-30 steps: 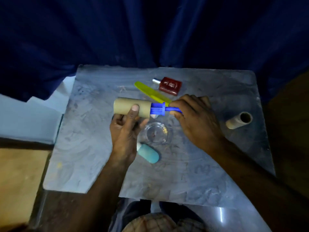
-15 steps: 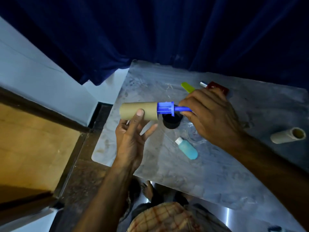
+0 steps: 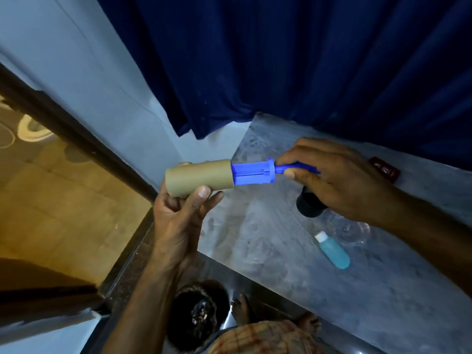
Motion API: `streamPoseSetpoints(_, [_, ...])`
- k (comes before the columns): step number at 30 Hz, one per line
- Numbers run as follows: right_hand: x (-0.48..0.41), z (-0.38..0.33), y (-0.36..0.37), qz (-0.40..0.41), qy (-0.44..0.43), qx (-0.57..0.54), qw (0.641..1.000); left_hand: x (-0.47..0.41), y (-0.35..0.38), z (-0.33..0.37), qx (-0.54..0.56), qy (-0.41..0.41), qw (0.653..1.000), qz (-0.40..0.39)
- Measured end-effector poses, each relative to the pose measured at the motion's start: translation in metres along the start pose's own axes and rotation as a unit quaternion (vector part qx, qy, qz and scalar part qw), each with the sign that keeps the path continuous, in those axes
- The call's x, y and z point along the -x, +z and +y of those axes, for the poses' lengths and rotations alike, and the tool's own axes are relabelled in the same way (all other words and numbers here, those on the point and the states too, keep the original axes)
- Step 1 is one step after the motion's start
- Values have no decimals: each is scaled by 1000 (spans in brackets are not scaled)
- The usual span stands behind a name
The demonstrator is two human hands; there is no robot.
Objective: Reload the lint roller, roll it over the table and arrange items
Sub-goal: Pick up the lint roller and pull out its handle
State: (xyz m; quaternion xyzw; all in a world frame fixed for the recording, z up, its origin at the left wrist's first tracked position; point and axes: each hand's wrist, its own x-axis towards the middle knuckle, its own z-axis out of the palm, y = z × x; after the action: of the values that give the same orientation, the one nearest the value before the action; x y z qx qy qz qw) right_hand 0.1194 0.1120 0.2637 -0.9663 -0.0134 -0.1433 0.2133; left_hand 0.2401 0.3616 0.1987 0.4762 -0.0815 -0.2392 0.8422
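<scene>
A dark blue curtain (image 3: 319, 60) hangs behind a grey marbled table (image 3: 281, 264), with a pale wall and a tan tiled floor off to the left. Below the table's near edge a dark bin (image 3: 199, 318) stands on the floor.

The left hand (image 3: 178, 213) is curled around a brown cardboard roll (image 3: 199, 177), thumb pressed on its near side. The right hand (image 3: 337, 180) pinches the blue lint roller (image 3: 252, 172) by its thin handle. The roll sits only partway along the blue core; much of the core is bare. Both are held in the air, out past the table's left corner.

On the table lie a black cap (image 3: 310, 206), a small turquoise bottle (image 3: 333, 250) on its side, and a dark red item (image 3: 385, 169) at the right, mostly hidden.

The risk, as I judge it: the roll is off the table's edge, so a slip would drop it to the floor or into the bin. A skewed push could also jam the tube on the core's ribs.

Compared with half a second ago, more blue core is exposed, and the view has swung further left, taking the spare tube out of sight.
</scene>
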Motion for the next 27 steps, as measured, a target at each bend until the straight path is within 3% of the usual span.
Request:
streamPoseSetpoints(5, [-34,-21,10,111,-152,136,973,12,-25,27,85,-6,994,71])
streamPoseSetpoints(8, [-48,-35,33,153,-197,148,957,24,-39,31,155,-10,980,127])
streamPoseSetpoints(18, [-87,-84,133,87,-271,106,953,61,-117,10,164,6,943,288])
streamPoseSetpoints(27, [-93,-122,259,35,-279,30,959,107,-200,-23,214,0,868,447])
